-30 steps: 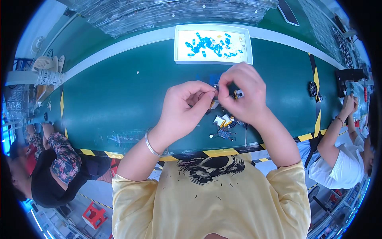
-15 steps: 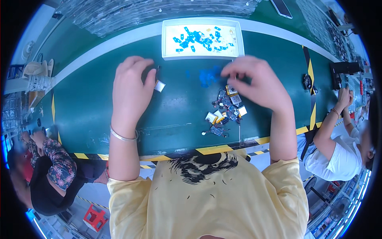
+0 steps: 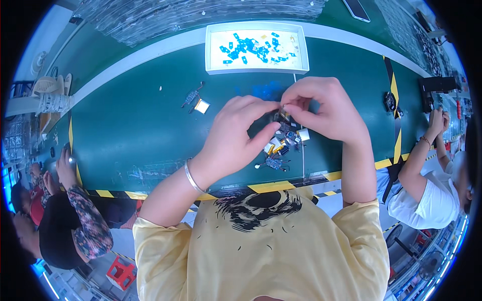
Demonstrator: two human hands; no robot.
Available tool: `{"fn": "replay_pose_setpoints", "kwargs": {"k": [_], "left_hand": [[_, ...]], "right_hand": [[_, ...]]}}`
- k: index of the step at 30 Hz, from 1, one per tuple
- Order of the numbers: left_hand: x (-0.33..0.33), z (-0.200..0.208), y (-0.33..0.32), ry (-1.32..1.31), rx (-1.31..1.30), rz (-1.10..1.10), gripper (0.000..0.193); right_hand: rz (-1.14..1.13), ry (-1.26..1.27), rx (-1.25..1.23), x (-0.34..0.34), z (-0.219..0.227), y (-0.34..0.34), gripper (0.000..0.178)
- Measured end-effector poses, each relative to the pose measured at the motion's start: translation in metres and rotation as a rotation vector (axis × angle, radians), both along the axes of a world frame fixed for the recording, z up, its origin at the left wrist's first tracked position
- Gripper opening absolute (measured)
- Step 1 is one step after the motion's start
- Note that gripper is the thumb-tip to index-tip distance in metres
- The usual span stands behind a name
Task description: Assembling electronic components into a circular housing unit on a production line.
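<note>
My left hand (image 3: 241,125) reaches across to the pile, index fingertip close to my right fingertips, its thumb apart and lower. My right hand (image 3: 324,108) is pinched at thumb and forefinger, at the pile's far edge; what sits between those fingertips is too small and covered to name. Just below lies a pile of small circuit boards (image 3: 274,163) with wires and silvery battery packs (image 3: 303,134), partly hidden by my left thumb. On the left, a single wired circuit board (image 3: 191,97) rests beside its battery pack (image 3: 202,106). Small blue pieces (image 3: 266,90) lie beyond my hands.
A white tray (image 3: 256,71) holding many blue pieces stands at the far side of the green table (image 3: 120,125). Clear plastic packaging (image 3: 201,12) and a phone (image 3: 357,10) lie behind it. Striped tape marks the near edge. People work at left and right.
My left hand has come away from the single board and battery on the left, uncovering the board, and moved right to the pile. My right hand has closed to a pinch.
</note>
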State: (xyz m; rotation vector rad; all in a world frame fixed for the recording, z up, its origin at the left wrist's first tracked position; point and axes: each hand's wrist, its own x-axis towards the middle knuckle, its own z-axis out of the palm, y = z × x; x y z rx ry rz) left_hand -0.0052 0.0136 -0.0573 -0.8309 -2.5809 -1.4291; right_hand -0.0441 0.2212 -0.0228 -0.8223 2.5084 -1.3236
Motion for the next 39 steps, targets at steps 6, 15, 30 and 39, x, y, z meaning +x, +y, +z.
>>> {"fn": "replay_pose_setpoints", "kwargs": {"k": [6, 15, 30, 39], "left_hand": [[0.003, 0.013, -0.003, -0.503, 0.753, 0.028, 0.012], [0.000, 0.022, -0.024, -0.709, 0.674, 0.050, 0.016], [0.010, 0.019, -0.015, -0.724, 0.550, -0.010, 0.012], [0.008, 0.013, -0.018, -0.737, 0.517, 0.015, 0.014]], "right_hand": [[-0.031, 0.100, -0.376, 0.013, -0.009, -0.031, 0.035], [-0.035, -0.135, -0.564, 0.020, -0.016, -0.036, 0.034], [-0.195, 0.366, -0.287, 0.020, -0.019, -0.047, 0.008], [-0.167, 0.656, -0.157, 0.020, -0.022, -0.050, 0.017]]}}
